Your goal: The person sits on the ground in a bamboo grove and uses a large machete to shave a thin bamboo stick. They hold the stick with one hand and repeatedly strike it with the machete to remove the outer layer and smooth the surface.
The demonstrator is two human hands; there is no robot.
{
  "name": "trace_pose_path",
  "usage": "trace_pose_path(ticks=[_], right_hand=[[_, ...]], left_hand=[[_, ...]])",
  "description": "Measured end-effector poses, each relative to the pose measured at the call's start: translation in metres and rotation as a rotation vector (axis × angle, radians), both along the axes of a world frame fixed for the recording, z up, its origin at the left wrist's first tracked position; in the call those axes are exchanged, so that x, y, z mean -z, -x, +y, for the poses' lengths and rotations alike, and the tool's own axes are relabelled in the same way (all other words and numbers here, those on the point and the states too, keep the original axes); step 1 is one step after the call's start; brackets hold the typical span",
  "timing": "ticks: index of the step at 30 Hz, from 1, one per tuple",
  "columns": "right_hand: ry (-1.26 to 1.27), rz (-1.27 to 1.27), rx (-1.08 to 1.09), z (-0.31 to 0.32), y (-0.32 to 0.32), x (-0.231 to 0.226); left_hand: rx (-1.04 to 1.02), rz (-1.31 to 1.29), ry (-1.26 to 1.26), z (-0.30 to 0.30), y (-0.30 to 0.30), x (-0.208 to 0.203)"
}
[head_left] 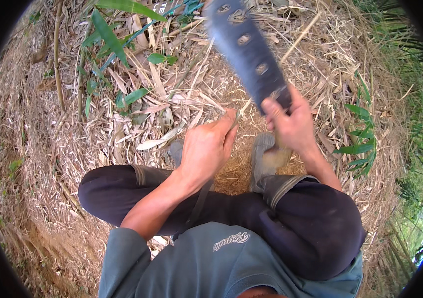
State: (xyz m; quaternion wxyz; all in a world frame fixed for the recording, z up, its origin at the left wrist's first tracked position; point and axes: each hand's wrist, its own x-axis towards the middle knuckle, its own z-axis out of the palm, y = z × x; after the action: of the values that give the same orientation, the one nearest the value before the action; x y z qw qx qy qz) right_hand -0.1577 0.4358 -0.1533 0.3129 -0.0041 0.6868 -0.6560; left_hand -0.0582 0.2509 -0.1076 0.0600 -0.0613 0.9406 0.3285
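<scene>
My right hand [291,121] is closed on a machete near the base of its blade, with a light-coloured handle end blurred below the hand. The machete [248,47] has a broad dark blade with a row of cut-out holes, and it points up and to the left, above the ground. To its left, my left hand [205,144] is closed, fingers folded and pressed together in front of my shins. A thin greenish sliver shows at its fingertips, too small to name.
Dry bamboo-like leaves and straw [157,107] cover the ground. Green leafy shoots [109,37] stand at the upper left, with another leafy sprig [363,131] at the right. My boots [261,159] and bent knees [320,223] are close below the hands. A thin upright stem [57,54] rises at far left.
</scene>
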Motion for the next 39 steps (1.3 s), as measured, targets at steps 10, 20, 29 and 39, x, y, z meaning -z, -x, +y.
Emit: trace_pose_path(ticks=[10, 20, 29, 39], right_hand=[[0.024, 0.016, -0.213, 0.001, -0.005, 0.004], [0.097, 0.029, 0.077, 0.015, 0.012, 0.013], [0.049, -0.020, 0.062, 0.005, 0.007, 0.009], [-0.020, -0.002, 0.015, 0.000, 0.001, 0.012]], left_hand=[[-0.042, -0.074, -0.105, -0.001, -0.002, 0.002], [-0.059, -0.084, -0.259, -0.004, -0.008, 0.009], [-0.081, -0.266, -0.265, -0.006, 0.002, -0.003], [-0.149, -0.399, -0.384, -0.006, 0.005, -0.003]])
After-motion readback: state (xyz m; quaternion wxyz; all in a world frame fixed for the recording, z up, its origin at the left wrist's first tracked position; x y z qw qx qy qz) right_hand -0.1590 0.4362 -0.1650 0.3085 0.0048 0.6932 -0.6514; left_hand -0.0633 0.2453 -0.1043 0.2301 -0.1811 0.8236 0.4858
